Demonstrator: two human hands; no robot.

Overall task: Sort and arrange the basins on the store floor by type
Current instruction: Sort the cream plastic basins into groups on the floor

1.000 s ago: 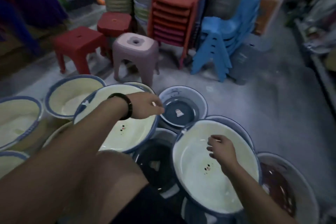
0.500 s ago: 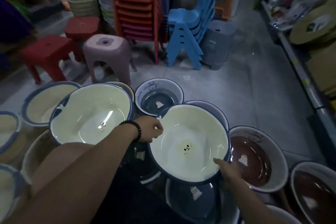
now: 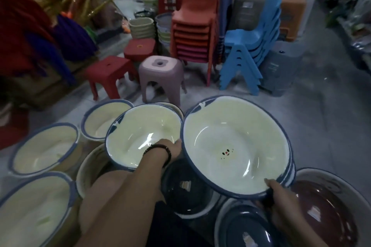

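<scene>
A cream basin with a blue rim and a small face print (image 3: pixel 236 146) is lifted and tilted above the other basins. My left hand (image 3: pixel 172 149) grips its left rim. My right hand (image 3: pixel 273 192) grips its near right rim, thumb on the inside. To its left stands a second cream basin (image 3: pixel 140 136), and several more cream basins (image 3: pixel 44 150) sit further left. A dark blue basin (image 3: pixel 186 188) lies under the lifted one, another dark blue basin (image 3: pixel 247 230) is at the bottom, and a brown basin (image 3: pixel 325 206) is at the right.
Behind the basins stand a mauve stool (image 3: pixel 160 74), red stools (image 3: pixel 108 74), stacked orange chairs (image 3: pixel 192 26), stacked blue chairs (image 3: pixel 251 50) and grey bins (image 3: pixel 281 70). Bare grey floor (image 3: pixel 321 126) stretches to the right. My knee (image 3: pixel 112 192) is beneath my left arm.
Both hands raised the face-print basin and carried it up and to the right. It now covers the small blue basin seen behind it earlier. The view has swung slightly.
</scene>
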